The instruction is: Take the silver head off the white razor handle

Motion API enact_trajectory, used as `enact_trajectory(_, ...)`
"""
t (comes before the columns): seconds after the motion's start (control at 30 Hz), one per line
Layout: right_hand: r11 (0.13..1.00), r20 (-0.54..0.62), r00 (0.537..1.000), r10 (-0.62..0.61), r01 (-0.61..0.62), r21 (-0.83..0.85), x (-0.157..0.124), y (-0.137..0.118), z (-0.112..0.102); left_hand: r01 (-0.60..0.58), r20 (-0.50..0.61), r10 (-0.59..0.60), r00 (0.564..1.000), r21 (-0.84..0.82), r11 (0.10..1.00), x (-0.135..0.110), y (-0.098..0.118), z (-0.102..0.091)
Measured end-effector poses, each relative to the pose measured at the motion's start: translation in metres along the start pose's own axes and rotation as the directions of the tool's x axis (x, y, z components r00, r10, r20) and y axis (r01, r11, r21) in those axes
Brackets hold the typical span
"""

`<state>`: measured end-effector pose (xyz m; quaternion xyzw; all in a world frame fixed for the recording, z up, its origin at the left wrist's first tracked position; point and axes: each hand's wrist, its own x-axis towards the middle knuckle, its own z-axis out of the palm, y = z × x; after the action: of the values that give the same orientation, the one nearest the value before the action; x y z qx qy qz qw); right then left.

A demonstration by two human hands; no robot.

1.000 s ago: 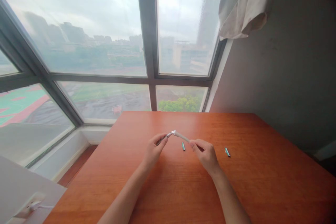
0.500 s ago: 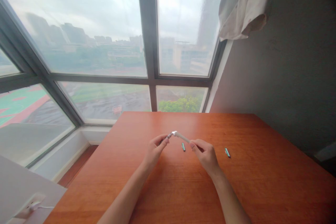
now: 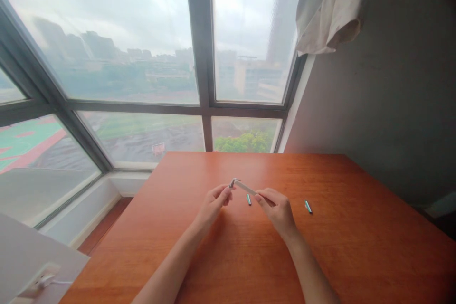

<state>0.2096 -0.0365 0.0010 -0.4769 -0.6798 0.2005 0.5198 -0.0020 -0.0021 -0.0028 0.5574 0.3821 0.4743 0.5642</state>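
Note:
Over the middle of an orange-brown wooden table (image 3: pixel 356 247) both my hands hold one thin silvery-white stick (image 3: pixel 243 185) bent at its top. My left hand (image 3: pixel 213 205) is closed, pinching the stick's left end, which is mostly hidden by the fingers. My right hand (image 3: pixel 276 210) is closed too, pinching the right end. A small teal cylinder (image 3: pixel 248 199) lies on the table between my hands, just under the stick. A second teal cylinder (image 3: pixel 308 207) lies to the right of my right hand.
A big window (image 3: pixel 142 57) rises behind the table's far edge. A grey wall (image 3: pixel 392 80) stands on the right, with a pale cloth (image 3: pixel 327 9) hanging at its top. At the lower left a white surface (image 3: pixel 35 270) carries a socket and cable.
My left hand has moved slightly right and down, so the stick's left part is more hidden and the bend looks sharper. My right hand and both teal cylinders have barely moved.

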Motion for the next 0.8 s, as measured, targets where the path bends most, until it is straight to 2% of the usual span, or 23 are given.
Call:
enact_trajectory(0.1,1.0,-0.016,1.0,0.003,-0.004,-0.014,0.0003,0.0019,-0.0009,0.021,0.036,-0.019,0.999,-0.033,0.999,0.0005,-0.0019,0.001)
enact_trajectory(0.3,1.0,-0.067,0.998,0.02,-0.021,-0.011,0.0003,0.001,-0.0038,0.03,-0.001,-0.03,1.0,-0.04,0.999,0.0002,0.0015,0.0029)
enact_trajectory(0.53,1.0,-0.009,1.0,0.016,-0.016,0.009,0.0002,0.001,0.001,0.013,0.055,-0.014,0.998,0.026,1.0,-0.0019,0.0033,0.0052)
enact_trajectory(0.8,1.0,-0.015,1.0,0.016,-0.016,-0.003,0.001,0.0016,0.0004,0.026,0.079,-0.024,0.997,-0.027,0.999,-0.0021,0.0011,0.0033)
